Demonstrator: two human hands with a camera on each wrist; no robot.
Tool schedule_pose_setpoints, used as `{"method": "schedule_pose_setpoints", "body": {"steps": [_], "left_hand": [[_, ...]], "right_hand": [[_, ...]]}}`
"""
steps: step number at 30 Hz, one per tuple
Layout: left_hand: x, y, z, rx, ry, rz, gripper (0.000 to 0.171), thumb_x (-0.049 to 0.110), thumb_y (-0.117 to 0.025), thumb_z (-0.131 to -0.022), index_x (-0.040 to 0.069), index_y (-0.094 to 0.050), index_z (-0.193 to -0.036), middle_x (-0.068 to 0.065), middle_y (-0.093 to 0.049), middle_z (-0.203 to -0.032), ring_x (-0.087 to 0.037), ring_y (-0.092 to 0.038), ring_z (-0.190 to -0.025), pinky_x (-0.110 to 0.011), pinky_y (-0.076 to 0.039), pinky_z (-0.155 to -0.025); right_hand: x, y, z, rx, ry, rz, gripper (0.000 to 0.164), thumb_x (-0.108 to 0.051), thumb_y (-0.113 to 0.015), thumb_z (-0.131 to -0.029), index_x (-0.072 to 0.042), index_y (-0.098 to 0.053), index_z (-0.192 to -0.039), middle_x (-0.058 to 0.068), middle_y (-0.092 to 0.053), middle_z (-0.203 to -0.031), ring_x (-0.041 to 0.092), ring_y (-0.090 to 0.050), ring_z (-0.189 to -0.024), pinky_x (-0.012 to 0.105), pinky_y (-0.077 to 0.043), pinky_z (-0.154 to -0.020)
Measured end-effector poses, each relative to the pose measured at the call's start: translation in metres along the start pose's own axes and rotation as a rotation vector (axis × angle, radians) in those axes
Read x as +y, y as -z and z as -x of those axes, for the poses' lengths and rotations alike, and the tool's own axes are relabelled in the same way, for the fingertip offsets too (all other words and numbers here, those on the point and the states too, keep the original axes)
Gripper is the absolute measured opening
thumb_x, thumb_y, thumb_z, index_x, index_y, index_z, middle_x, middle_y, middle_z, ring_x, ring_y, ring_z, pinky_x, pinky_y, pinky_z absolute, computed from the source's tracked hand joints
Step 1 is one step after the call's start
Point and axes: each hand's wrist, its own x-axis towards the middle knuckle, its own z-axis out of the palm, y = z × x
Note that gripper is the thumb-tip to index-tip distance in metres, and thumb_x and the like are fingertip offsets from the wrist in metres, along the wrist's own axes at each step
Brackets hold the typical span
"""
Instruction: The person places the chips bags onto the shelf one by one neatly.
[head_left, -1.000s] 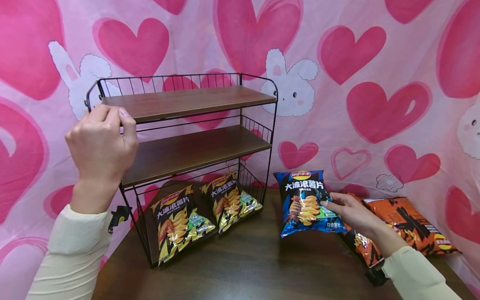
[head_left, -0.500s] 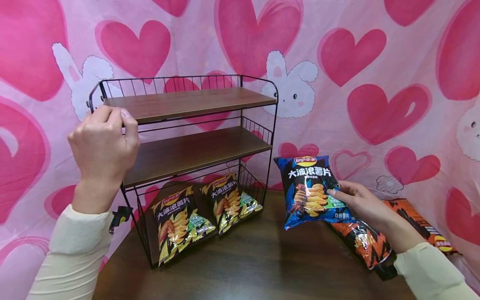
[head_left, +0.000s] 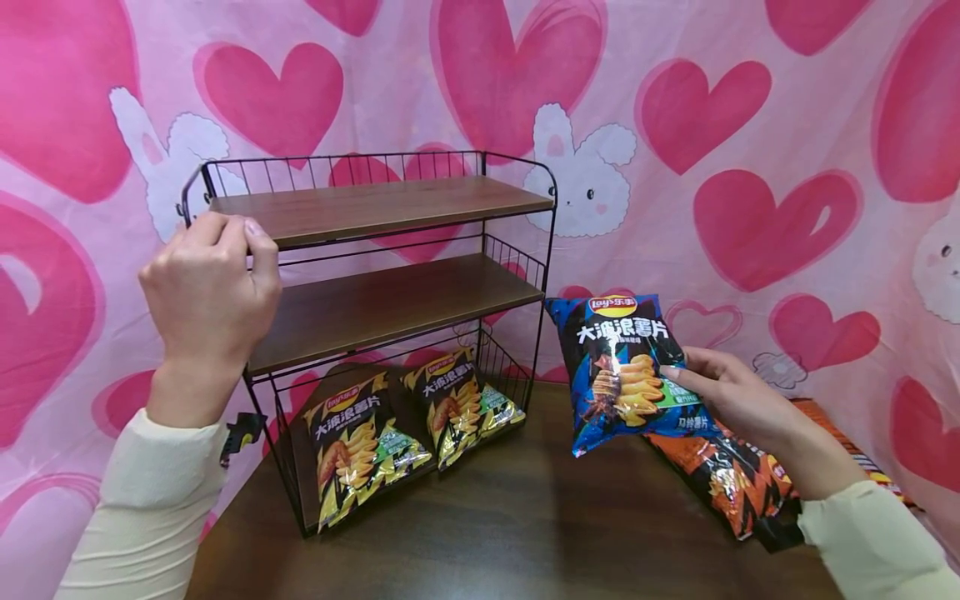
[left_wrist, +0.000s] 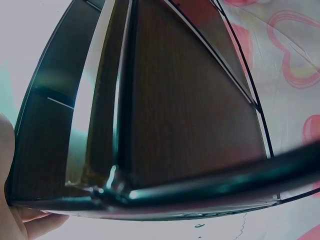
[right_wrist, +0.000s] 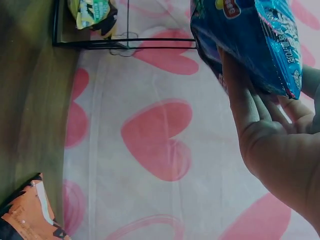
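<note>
My right hand (head_left: 742,392) holds a blue chip bag (head_left: 630,367) by its right side, thumb on the front, raised above the table right of the rack. In the right wrist view the fingers lie behind the blue bag (right_wrist: 250,45). My left hand (head_left: 213,287) grips the upper left front corner of a black wire rack (head_left: 547,250) with brown shelves; in the left wrist view its fingers (left_wrist: 42,225) curl round the frame. Two black-and-yellow chip bags, a left one (head_left: 363,446) and a right one (head_left: 457,404), lean on the bottom shelf.
An orange-and-black chip bag (head_left: 731,479) lies on the table (head_left: 480,533) beneath my right wrist, with another orange bag (head_left: 825,425) behind it, mostly hidden by the forearm. A pink heart-patterned cloth (head_left: 675,125) hangs close behind the rack.
My right hand has lifted the blue chip bag higher and carried it slightly right, turning it a little. The left hand keeps its grip on the rack.
</note>
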Motion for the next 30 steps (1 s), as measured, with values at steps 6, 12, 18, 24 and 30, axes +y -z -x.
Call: {"method": "schedule_pose_setpoints", "body": {"steps": [6, 12, 18, 24, 30], "left_hand": [[-0.004, 0.003, -0.001, 0.015, 0.016, -0.005, 0.053, 0.028, -0.038, -0.104, -0.013, -0.07, -0.09, -0.026, -0.068, -0.089, -0.053, -0.058, -0.072, -0.064, -0.042, -0.055], [-0.004, 0.005, 0.0, 0.014, 0.004, -0.016, 0.053, 0.028, -0.038, -0.104, -0.012, -0.07, -0.089, -0.025, -0.068, -0.089, -0.052, -0.059, -0.072, -0.065, -0.043, -0.054], [0.0, 0.002, 0.001, -0.001, 0.017, 0.002, 0.053, 0.029, -0.039, -0.103, -0.011, -0.072, -0.092, -0.025, -0.069, -0.092, -0.051, -0.061, -0.072, -0.065, -0.046, -0.056], [0.002, 0.001, 0.001, 0.009, -0.001, 0.001, 0.053, 0.029, -0.038, -0.103, -0.01, -0.071, -0.089, -0.023, -0.07, -0.09, -0.049, -0.061, -0.07, -0.063, -0.046, -0.055], [0.003, 0.004, 0.001, 0.019, 0.0, -0.001, 0.053, 0.029, -0.039, -0.103, -0.01, -0.071, -0.087, -0.022, -0.069, -0.089, -0.048, -0.061, -0.07, -0.062, -0.046, -0.056]], "right_hand": [[-0.01, -0.003, -0.008, -0.092, 0.085, -0.084, 0.035, -0.015, -0.041, -0.111, 0.002, -0.055, -0.138, 0.014, -0.068, -0.124, 0.024, -0.068, -0.108, 0.035, -0.057, -0.092], [-0.029, -0.014, -0.022, -0.162, 0.132, -0.155, 0.036, -0.014, -0.04, -0.111, 0.001, -0.054, -0.14, 0.019, -0.068, -0.123, 0.032, -0.072, -0.104, 0.044, -0.059, -0.088], [-0.054, -0.029, -0.04, -0.171, 0.103, -0.18, 0.034, -0.019, -0.043, -0.11, -0.001, -0.056, -0.136, 0.02, -0.069, -0.119, 0.037, -0.074, -0.097, 0.049, -0.059, -0.083], [-0.076, -0.048, -0.064, -0.167, 0.054, -0.176, 0.036, -0.028, -0.048, -0.109, -0.003, -0.055, -0.134, 0.018, -0.071, -0.116, 0.034, -0.076, -0.095, 0.047, -0.059, -0.083], [-0.099, -0.067, -0.1, -0.152, 0.05, -0.2, 0.039, -0.034, -0.051, -0.107, -0.003, -0.053, -0.129, 0.013, -0.073, -0.106, 0.024, -0.076, -0.085, 0.04, -0.061, -0.078]]}}
